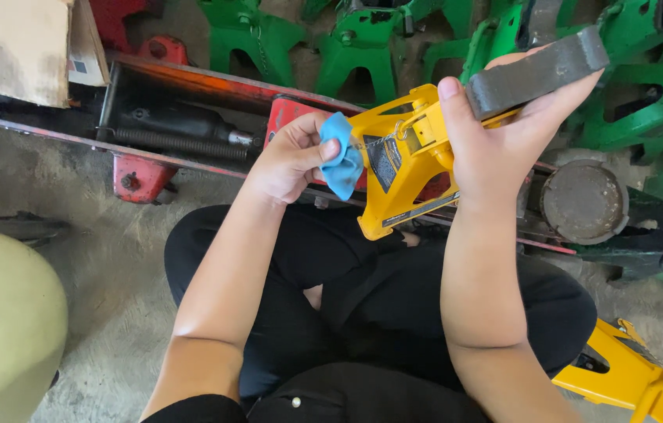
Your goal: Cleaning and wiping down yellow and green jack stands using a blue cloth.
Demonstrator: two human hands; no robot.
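The left hand (288, 157) is pinched shut around a small crumpled blue cloth (342, 164), pressing it against the sloped side of a yellow pressed-steel jack stand (394, 168). The right hand (496, 125) is wrapped around the stand's upper column, thumb up beside the dark grey cast-iron saddle bar (539, 70) that rests across its palm, so the stand hangs tilted above the person's lap, clear of the floor. Wiping well here seems to call for a firm right-hand grip so the stand does not twist, short strokes with the cloth folded to a clean face, and care around the small metal chain (371, 142) and the label near it, where cloth can snag. Turning the stand a little would probably bring its hidden faces within reach. Beyond it lie a red floor jack (190, 117), green jack stands (363, 47), a second yellow stand (637, 380) at the lower right, and a cardboard box (10, 47)
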